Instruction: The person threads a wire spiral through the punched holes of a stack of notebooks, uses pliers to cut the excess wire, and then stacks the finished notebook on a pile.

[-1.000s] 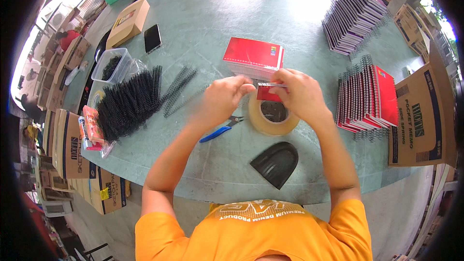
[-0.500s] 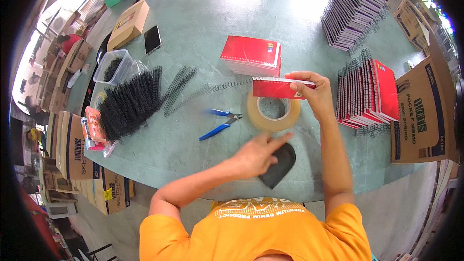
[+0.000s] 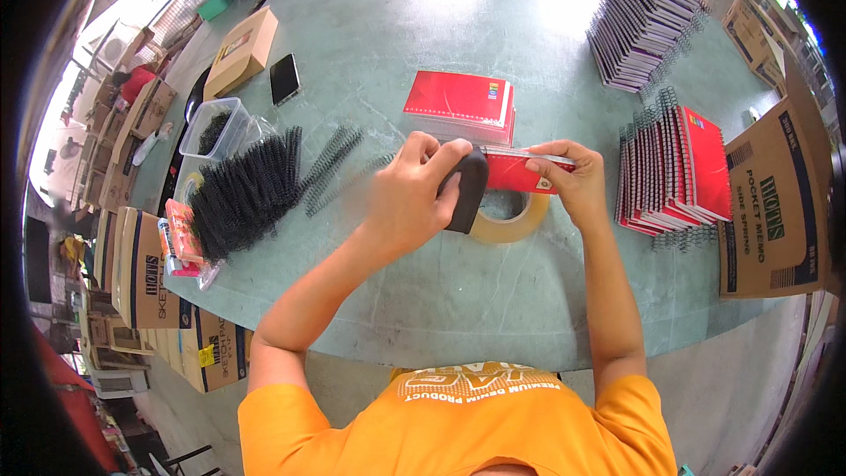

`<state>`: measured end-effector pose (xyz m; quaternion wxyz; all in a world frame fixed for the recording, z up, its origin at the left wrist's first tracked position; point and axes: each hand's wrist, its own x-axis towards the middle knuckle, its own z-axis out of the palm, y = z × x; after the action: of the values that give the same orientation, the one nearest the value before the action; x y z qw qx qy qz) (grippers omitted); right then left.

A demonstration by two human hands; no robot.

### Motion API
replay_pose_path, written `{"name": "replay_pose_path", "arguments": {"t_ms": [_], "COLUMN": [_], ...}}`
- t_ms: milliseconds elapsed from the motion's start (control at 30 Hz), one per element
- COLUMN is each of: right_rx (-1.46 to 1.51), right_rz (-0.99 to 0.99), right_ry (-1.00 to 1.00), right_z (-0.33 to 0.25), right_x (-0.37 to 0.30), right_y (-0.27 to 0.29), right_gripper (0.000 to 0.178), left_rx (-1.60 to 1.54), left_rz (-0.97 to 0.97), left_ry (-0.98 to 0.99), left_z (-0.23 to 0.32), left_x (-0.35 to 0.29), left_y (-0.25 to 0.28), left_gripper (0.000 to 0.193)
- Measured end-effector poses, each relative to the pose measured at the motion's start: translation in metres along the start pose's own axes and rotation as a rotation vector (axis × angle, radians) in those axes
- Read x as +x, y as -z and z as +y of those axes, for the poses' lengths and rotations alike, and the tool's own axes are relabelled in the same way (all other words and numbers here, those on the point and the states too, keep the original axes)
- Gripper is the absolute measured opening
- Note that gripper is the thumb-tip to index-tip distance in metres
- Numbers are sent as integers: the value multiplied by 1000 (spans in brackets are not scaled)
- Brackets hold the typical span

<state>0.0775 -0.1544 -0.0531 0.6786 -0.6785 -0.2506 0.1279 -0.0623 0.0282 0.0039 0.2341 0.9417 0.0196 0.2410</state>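
My right hand (image 3: 575,185) pinches the right end of a small red notebook (image 3: 515,174), its punched edge upward. My left hand (image 3: 419,189) grips a black, round-ended flat pad (image 3: 469,192) and brings it against the notebook's left end. Under both lies a roll of clear tape (image 3: 515,227) on its side. A wire coil trails left from the notebook, mostly covered by my left hand. Behind the notebook is a stack of red notebooks (image 3: 458,97). To the left are loose black coils (image 3: 333,163) and a large heap of black spiral coils (image 3: 247,189). The blue-handled pliers are out of sight.
Coil-bound notebooks stand in two piles at right, one red-covered (image 3: 674,167) and one farther back (image 3: 639,26). Beside them is an open cardboard box (image 3: 771,203). A phone (image 3: 285,79), a clear plastic tub (image 3: 211,128) and a tan box (image 3: 241,51) lie at left.
My left hand has picked up the black pad from the table's near side and carried it up to the notebook. My right hand still holds the notebook, slightly lower.
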Motion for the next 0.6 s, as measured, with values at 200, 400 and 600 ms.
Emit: {"name": "replay_pose_path", "arguments": {"t_ms": [200,400,600], "right_rx": [-395,-929,-903], "right_rz": [-41,-109,-117], "right_ry": [223,571,457], "right_z": [-19,-36,-31], "right_x": [-3,2,2], "right_y": [7,-36,-41], "right_gripper": [23,20,15], "left_rx": [-272,-126,-168], "left_rz": [-77,-8,-11], "left_ry": [8,-288,-227], "left_z": [5,6,-43], "left_x": [6,-13,22], "left_y": [9,-32,-24], "left_gripper": [32,32,20]}}
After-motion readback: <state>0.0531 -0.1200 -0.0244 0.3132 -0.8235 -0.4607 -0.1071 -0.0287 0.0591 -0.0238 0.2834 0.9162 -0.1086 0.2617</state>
